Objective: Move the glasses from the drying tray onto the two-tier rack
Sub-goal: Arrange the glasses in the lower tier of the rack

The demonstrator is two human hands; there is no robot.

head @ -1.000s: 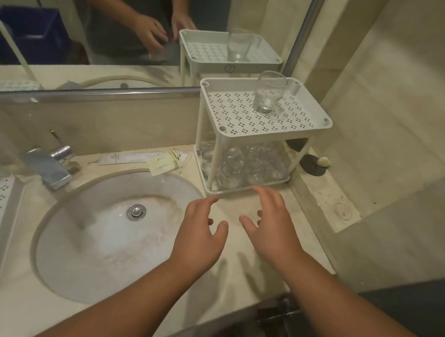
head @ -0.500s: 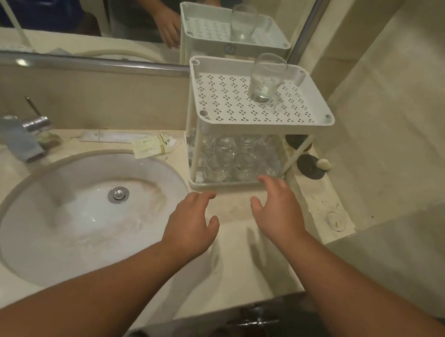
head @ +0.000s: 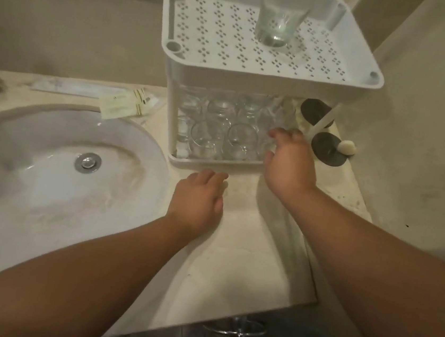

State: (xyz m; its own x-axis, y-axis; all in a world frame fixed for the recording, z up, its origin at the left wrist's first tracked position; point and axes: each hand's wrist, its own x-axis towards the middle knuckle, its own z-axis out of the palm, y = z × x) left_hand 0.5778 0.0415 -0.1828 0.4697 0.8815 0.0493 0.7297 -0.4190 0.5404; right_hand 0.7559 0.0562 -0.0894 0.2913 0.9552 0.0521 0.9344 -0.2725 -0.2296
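Right hand, fingers loosely spread, reaches among the glasses crowding the two-tier rack's lower tier (grip unconfirmed). Left hand hovers relaxed, empty, over the worktop at the rack's front edge.

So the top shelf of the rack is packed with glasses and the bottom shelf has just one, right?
Not quite: it is the other way round. In the head view the top shelf of the rack holds one glass, and the bottom shelf is packed with glasses.
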